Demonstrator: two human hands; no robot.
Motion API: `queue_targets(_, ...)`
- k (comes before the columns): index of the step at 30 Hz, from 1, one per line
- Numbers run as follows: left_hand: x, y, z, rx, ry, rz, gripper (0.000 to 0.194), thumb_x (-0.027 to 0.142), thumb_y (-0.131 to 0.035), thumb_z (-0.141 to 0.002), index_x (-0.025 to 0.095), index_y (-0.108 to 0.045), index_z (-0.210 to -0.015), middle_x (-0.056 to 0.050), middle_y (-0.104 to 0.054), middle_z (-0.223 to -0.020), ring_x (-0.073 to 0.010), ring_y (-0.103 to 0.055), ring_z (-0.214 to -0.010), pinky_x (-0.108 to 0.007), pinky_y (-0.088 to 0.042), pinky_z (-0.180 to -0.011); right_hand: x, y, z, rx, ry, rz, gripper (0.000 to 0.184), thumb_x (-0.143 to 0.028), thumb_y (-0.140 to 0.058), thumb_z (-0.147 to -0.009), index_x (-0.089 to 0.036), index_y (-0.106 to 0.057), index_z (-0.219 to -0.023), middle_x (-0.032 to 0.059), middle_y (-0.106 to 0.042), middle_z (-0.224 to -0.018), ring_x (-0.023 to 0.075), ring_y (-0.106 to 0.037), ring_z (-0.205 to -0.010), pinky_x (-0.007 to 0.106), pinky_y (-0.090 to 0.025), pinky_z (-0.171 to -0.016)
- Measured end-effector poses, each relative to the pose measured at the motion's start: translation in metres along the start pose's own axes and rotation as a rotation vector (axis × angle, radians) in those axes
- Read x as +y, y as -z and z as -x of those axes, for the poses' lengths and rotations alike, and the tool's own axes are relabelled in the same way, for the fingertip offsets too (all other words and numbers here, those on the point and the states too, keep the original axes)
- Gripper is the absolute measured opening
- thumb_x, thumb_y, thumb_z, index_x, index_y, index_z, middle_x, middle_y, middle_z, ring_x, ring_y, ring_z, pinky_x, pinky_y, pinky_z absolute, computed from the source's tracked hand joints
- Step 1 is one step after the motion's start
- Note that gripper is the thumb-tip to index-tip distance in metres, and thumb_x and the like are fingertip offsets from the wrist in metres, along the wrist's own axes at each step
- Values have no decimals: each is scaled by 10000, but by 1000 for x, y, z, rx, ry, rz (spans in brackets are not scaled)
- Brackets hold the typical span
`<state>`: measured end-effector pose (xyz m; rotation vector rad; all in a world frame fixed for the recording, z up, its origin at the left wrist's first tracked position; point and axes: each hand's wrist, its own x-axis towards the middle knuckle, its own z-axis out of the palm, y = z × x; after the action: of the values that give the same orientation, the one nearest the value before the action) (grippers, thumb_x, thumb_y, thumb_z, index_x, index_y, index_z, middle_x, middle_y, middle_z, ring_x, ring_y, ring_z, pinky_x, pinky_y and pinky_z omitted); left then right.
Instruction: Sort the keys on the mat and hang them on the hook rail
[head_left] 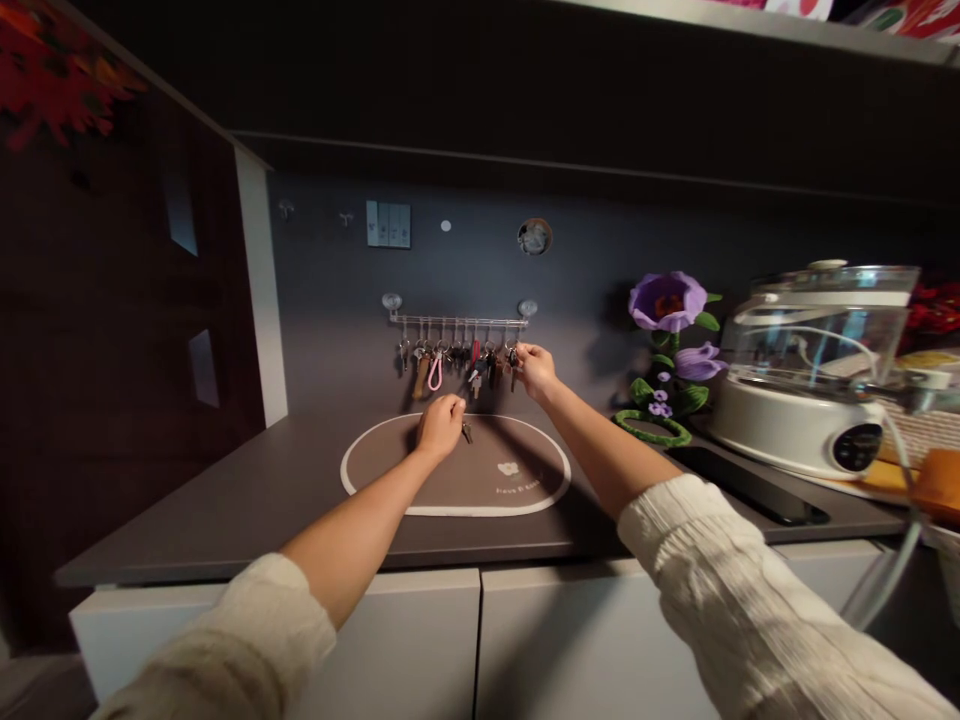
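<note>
My left hand (441, 425) is closed in a pinch above the oval mat (390, 470), and a small key (467, 433) dangles from its fingertips. At the right end of the hook rack (459, 321), my right hand (537, 370) pinches a bunch of keys (513, 362) that hangs there. Whether that bunch is still on its hook, I cannot make out. Several other key sets hang along the rack, among them one with a pink loop strap (436, 373) and one with a brown tag (421, 378).
Purple knitted flowers (667, 302) stand right of the rack, beside a black phone (750, 487) lying on the counter (247, 490). Further right is a white appliance with a clear top (787, 410) and a cable. A shelf (525, 80) overhangs the counter, and a dark door (112, 350) is at left.
</note>
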<state>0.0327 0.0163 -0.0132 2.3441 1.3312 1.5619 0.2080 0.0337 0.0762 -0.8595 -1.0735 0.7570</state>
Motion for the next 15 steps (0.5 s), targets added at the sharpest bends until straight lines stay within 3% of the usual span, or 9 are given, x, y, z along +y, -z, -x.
queue_targets(6, 0, 0, 0, 5, 21, -4, 237, 247, -381, -832, 173, -582, -730, -53, -624, -772, -156, -547, -745, -261, -391, -688, -4, -8, -21, 70, -15, -49, 170, -149, -478, -787, -166, -480, -618, -20, -496, -527, 77, -457, -438, 266, -470, -533)
queue_targets(15, -2, -1, -1, 16, 48, 13, 245, 253, -382, -830, 164, -588, -732, -49, -623, -761, -151, -536, -727, -259, -380, -681, 8, -16, -28, 153, -56, -91, 169, -103, -465, -779, -157, -462, -619, -51, -457, -448, 57, -423, -386, 184, -433, -397)
